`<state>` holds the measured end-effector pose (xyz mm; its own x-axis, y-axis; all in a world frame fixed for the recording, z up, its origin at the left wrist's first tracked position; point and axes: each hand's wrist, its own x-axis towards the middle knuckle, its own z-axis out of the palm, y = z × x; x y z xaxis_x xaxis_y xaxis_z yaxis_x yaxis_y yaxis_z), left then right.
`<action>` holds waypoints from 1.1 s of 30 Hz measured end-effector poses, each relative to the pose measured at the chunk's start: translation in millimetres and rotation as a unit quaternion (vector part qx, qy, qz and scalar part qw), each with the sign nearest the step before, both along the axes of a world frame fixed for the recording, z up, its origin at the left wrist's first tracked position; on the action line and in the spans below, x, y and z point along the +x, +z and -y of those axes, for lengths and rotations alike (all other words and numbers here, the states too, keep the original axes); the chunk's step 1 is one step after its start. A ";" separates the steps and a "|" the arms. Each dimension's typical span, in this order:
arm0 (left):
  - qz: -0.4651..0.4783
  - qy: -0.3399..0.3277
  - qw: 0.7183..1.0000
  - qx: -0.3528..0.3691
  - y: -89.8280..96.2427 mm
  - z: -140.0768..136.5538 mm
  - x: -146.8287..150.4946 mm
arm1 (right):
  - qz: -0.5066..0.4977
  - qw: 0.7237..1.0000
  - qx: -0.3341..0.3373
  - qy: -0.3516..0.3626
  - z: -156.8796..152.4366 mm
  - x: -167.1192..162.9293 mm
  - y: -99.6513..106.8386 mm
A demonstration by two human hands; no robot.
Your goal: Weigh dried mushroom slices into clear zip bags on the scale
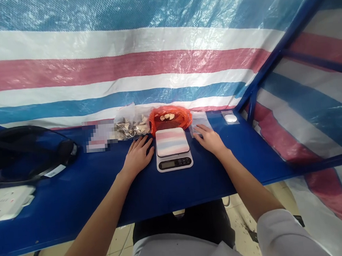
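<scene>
My left hand [138,155] lies flat on the blue table, fingers stretched out, just left of a white digital kitchen scale [175,163]. Its fingertips are close to a clear plastic bag [132,127] of pale, dried-looking pieces. On the other side of the scale, my right hand [209,139] rests with fingers spread, its fingertips over a flat clear plastic bag [198,120]. Nothing lies on the scale's plate, and its display shows no readable figures. Behind the scale sits an opened red plastic bag [155,123] with a few pale pieces [167,116] inside.
A small round white object [230,118] in clear wrapping lies at the back right. To the left are a partly blurred packet [99,136], a black bag-like item [19,151] and a white power strip [9,202]. Striped sheeting [124,64] hangs behind the blue table [84,190].
</scene>
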<state>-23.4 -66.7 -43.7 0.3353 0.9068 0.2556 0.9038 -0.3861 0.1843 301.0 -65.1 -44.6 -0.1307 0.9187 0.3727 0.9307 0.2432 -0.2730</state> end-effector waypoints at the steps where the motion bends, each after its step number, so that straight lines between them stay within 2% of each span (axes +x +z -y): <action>1: 0.001 0.001 1.000 0.001 -0.5 -0.2 0.4 | 0.002 1.000 -0.007 -0.010 -6.6 2.9 1.3; 6: -0.006 0.004 1.000 0.004 -3.3 0.7 0.7 | 0.024 0.999 -0.015 -0.025 -31.8 13.2 -9.0; 12: 0.006 0.001 1.000 0.010 -4.5 2.4 1.2 | 0.002 1.000 0.009 -0.025 -31.8 14.1 -23.4; 25: 0.012 0.001 1.000 0.000 -3.5 2.2 1.1 | -0.020 0.997 0.015 -0.077 -19.4 6.4 -8.9; 33: 0.042 0.001 0.999 0.013 -2.2 1.1 0.7 | -0.067 0.993 0.036 -0.094 -12.9 10.4 2.0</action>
<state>-22.7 -67.9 -45.8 0.3102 0.8997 0.3071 0.8862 -0.3906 0.2492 311.3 -52.2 -42.6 0.0964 0.8925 0.4405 0.9180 0.0914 -0.3860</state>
